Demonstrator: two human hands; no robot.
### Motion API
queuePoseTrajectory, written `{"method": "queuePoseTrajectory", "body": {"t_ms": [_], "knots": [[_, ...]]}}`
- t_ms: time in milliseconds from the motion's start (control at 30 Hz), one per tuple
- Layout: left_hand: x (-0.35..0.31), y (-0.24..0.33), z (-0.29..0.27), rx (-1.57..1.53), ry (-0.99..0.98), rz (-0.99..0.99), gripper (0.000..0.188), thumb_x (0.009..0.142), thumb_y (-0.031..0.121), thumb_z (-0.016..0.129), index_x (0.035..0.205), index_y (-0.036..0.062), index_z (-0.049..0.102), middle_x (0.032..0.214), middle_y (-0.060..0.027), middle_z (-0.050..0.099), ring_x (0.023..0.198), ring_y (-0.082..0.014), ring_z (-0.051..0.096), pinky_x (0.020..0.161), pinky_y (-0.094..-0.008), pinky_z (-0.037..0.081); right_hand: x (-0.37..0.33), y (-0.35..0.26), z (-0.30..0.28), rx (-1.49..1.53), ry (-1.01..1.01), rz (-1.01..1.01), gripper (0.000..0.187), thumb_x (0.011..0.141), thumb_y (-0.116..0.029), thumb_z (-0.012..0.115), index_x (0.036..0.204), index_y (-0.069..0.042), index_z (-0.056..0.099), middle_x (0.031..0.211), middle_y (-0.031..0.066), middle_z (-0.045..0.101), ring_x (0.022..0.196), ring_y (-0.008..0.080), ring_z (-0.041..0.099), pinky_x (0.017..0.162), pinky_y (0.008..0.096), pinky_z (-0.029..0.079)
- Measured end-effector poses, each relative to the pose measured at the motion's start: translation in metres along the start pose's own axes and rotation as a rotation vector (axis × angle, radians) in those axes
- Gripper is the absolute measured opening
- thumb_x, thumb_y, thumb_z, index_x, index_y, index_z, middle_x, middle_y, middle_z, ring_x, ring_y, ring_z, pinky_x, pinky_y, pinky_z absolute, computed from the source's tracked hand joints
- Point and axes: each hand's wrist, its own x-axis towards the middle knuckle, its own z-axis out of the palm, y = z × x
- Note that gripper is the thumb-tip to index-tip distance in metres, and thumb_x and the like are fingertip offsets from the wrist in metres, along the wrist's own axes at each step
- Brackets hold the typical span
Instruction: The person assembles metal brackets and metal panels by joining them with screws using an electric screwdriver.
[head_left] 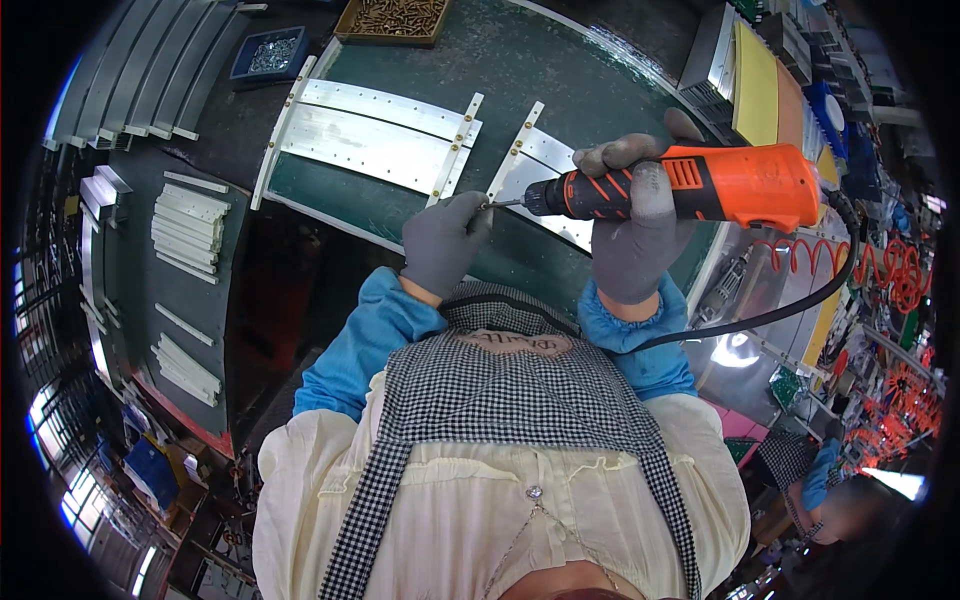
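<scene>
My right hand (pixel 636 215), in a grey glove, is wrapped round an orange and black electric screwdriver (pixel 740 187) lying level, its bit pointing left. The bit's tip meets the near end of a drilled metal strip (pixel 521 150) that crosses the end of a silvery metal panel (pixel 545 185). My left hand (pixel 443 240), gloved too, has its fingers pinched together at that tip; whatever lies between them is hidden. Left of it, a second panel (pixel 375 145) lies with cross strips at both ends, and brass-coloured screws show in its right strip (pixel 458 150).
On the green bench (pixel 560 60) stands a tray of brass-coloured screws (pixel 392 18); a blue bin of silvery fasteners (pixel 270 54) is left of it. Stacked white strips (pixel 188 230) lie on a left-hand table. A black cable (pixel 800 308) loops from the screwdriver. Another person (pixel 810 490) is at lower right.
</scene>
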Motion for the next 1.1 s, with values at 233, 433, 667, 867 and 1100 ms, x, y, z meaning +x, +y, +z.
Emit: {"method": "queuePoseTrajectory", "body": {"t_ms": [233, 433, 667, 867, 1100], "knots": [[0.005, -0.011, 0.007, -0.062, 0.012, 0.033, 0.018, 0.084, 0.023, 0.071, 0.096, 0.0105, 0.069, 0.079, -0.0103, 0.07, 0.069, -0.0285, 0.068, 0.06, -0.0374, 0.053, -0.001, 0.001, 0.007, 0.132, 0.021, 0.044, 0.058, 0.087, 0.001, 0.059, 0.139, 0.0, 0.035, 0.093, 0.0112, 0.066, 0.08, 0.0221, 0.068, 0.078, 0.0403, 0.059], [0.01, -0.003, 0.006, -0.038, -0.214, -0.107, 0.04, 0.082, 0.024, 0.076, 0.119, 0.0132, 0.066, 0.071, -0.0097, 0.066, 0.062, -0.0201, 0.066, 0.058, -0.0326, 0.051, 0.003, 0.008, 0.006, 0.063, 0.056, 0.049, 0.06, 0.085, 0.003, 0.062, 0.138, -0.001, 0.035, 0.092, 0.0108, 0.066, 0.084, 0.0221, 0.068, 0.078, 0.0389, 0.058], [0.006, -0.014, 0.008, 0.013, -0.322, -0.152, 0.047, 0.085, 0.031, 0.072, 0.129, 0.0184, 0.06, 0.072, -0.0079, 0.066, 0.065, -0.0239, 0.066, 0.061, -0.0356, 0.052, -0.001, 0.019, 0.011, -0.025, -0.001, 0.037, 0.064, 0.079, 0.006, 0.066, 0.135, 0.003, 0.035, 0.089, 0.0105, 0.067, 0.08, 0.0202, 0.068, 0.076, 0.0346, 0.058], [0.002, -0.017, 0.011, 0.1, -0.272, -0.248, 0.044, 0.087, 0.033, 0.068, 0.126, 0.0147, 0.06, 0.081, -0.0121, 0.07, 0.076, -0.0302, 0.069, 0.068, -0.0419, 0.054, -0.004, 0.02, 0.006, -0.108, -0.144, 0.037, 0.062, 0.083, 0.001, 0.061, 0.14, -0.002, 0.034, 0.095, 0.0113, 0.064, 0.085, 0.0212, 0.066, 0.08, 0.041, 0.057], [0.005, -0.017, 0.008, 0.162, -0.292, -0.193, 0.036, 0.086, 0.033, 0.066, 0.115, 0.0128, 0.062, 0.088, -0.0159, 0.07, 0.083, -0.0356, 0.068, 0.073, -0.0463, 0.053, -0.005, 0.016, 0.017, -0.159, -0.203, 0.092, 0.069, 0.079, 0.003, 0.067, 0.139, 0.0, 0.034, 0.094, 0.0104, 0.065, 0.086, 0.0202, 0.066, 0.078, 0.0354, 0.057]]}}
